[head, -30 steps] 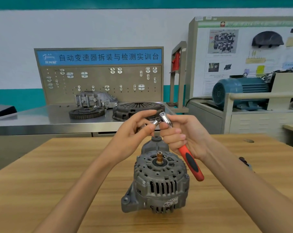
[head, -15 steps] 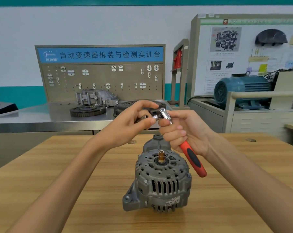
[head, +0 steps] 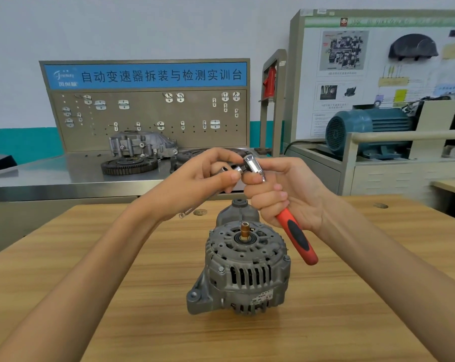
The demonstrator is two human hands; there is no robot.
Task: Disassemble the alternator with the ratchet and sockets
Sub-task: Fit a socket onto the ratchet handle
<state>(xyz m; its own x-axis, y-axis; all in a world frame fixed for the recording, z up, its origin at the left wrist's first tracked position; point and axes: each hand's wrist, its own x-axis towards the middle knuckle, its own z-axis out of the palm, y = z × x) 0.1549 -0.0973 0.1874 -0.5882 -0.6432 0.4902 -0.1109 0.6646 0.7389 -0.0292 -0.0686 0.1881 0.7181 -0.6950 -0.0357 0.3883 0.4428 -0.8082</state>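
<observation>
- Wooden table (head: 90, 296): light plank grain, filling the near field; both bare forearms reached in over it from the lower corners.
- Alternator (head: 243, 267): grey ribbed casting, stood on the table near centre, brass-coloured shaft end (head: 244, 231) pointing up, mounting lug toward the near left.
- Small metal piece (head: 199, 212): lay on the table just behind the alternator, left of it; kind unclear.
- Right hand (head: 286, 194): clenched around the ratchet (head: 294, 231), held above and just behind the alternator; red-and-black handle slanted down to the right, chrome head (head: 253, 164) uppermost.
- Left hand (head: 197, 181): fingertips pinched a small chrome socket (head: 235, 169), touching the ratchet head; whether it was seated could not be told.
- Steel workbench (head: 51, 176): stood behind the table, carrying a toothed ring gear (head: 129, 165), an aluminium housing (head: 143, 145) and a dark clutch plate (head: 184, 156) partly hidden by the hands.
- Pegboard panel (head: 148, 118): rose at the back of the bench, with metal hooks and a blue header bearing Chinese characters.
- Blue electric motor (head: 367, 129): sat on a beige cabinet to the right.
- Display board (head: 378, 69): stood behind the motor, with diagrams and a dark instrument cluster.
- Wall (head: 116, 27): white, with a teal band low down.
</observation>
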